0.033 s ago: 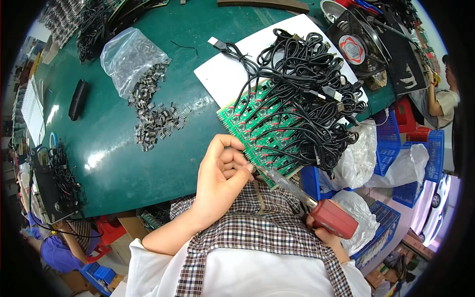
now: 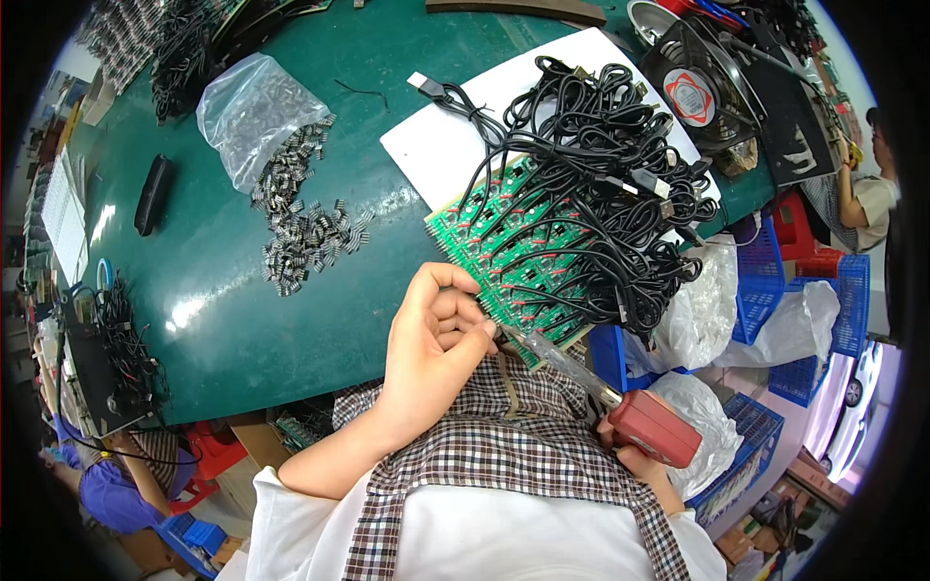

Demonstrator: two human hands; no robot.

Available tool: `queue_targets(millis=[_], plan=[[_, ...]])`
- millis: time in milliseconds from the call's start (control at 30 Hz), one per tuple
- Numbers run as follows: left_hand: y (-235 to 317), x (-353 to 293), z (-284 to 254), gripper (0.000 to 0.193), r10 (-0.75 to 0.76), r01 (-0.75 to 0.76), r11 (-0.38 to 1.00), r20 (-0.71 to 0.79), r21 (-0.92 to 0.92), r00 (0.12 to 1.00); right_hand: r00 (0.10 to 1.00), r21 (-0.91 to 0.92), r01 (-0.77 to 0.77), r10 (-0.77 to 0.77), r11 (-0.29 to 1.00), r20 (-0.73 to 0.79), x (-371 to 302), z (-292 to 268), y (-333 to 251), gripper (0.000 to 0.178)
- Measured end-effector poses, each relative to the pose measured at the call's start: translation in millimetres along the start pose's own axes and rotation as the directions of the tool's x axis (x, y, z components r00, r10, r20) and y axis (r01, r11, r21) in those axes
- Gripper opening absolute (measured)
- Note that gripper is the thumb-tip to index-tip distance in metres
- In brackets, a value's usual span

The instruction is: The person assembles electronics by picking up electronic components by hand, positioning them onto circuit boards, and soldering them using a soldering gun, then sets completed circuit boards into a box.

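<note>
My left hand (image 2: 436,334) is at the near left edge of a green circuit-board panel (image 2: 504,257), its fingers curled and thumb tip pressed in. Whatever those fingertips pinch is hidden or too small to make out. Closed around the lower end of a red gun-shaped tool (image 2: 657,428) is my right hand (image 2: 630,453), partly hidden by it. The tool's long, greyish, see-through barrel points left to the board edge, close by my left thumb. Black cables (image 2: 620,208) with USB plugs run from the panel and heap over its right side.
A white sheet (image 2: 426,145) lies under the panel. To the left, small metal-looking parts (image 2: 310,242) spill from a clear plastic bag (image 2: 257,107). A black case (image 2: 155,194) lies farther left. At the back right stands a fan (image 2: 693,97); blue crates (image 2: 760,281) are at right. Other people sit nearby.
</note>
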State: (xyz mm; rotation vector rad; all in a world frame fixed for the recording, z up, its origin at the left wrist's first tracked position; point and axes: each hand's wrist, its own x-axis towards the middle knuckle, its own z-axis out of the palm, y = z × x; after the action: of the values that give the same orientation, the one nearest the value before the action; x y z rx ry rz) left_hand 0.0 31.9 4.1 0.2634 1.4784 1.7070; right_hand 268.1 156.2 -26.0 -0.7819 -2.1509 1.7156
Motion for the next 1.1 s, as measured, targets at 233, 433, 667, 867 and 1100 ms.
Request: queue_targets(millis=[233, 433, 667, 867, 1100], plan=[[7, -6, -5, 0.034, 0.056, -0.050, 0.975, -0.021, 0.217, 0.998, 0.995, 0.131, -0.091, 0.094, 0.987, -0.020, -9, -4, 2, 0.066], [28, 2, -65, 0.025, 0.613, 0.148, 0.205, -0.245, 0.967, 0.751, 0.997, -0.024, -0.003, 0.004, 1.000, 0.072, 1, -6, 1, 0.063], [26, 4, -84, 0.011, 0.604, 0.065, 0.309, -0.249, 0.949, 0.757, 1.000, -0.001, -0.019, 0.019, 1.000, -0.004, -2, -1, -4, 0.061], [24, 1, -92, 0.009, 0.691, -0.090, 0.332, -0.177, 0.939, 0.701, 0.973, 0.355, -0.221, 0.229, 0.908, 0.018, 5, 6, -21, 0.065], [28, -1, -102, 0.012, 0.612, -0.137, 0.569, -0.306, 0.811, 0.729, 0.985, 0.320, -0.173, 0.167, 0.932, 0.046, 11, 10, -25, 0.068]])
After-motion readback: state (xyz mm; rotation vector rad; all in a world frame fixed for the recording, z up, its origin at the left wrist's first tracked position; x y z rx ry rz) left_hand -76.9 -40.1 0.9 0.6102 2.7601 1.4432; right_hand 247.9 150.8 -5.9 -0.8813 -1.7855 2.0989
